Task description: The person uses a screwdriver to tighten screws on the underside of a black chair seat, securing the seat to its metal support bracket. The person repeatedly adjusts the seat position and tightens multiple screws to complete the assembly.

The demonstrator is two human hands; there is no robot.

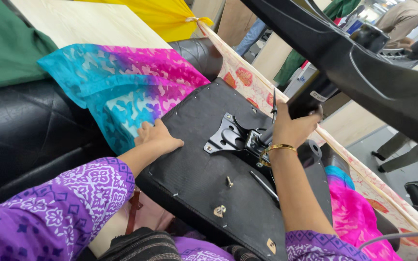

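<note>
Upturned chair seat is pressed flat by the left hand at nine o'clock, while the black gas-lift column is gripped by the right hand fingers.

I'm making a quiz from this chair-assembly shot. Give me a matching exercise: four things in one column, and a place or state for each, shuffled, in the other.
Things:
1. left hand
2. right hand
3. gold bangle
4. loose bolt

Places or states:
A. around the right wrist
B. flat on the upturned seat base
C. gripping the black cylinder
D. standing alone on the seat base

Pairs: 1-B, 2-C, 3-A, 4-D
</note>
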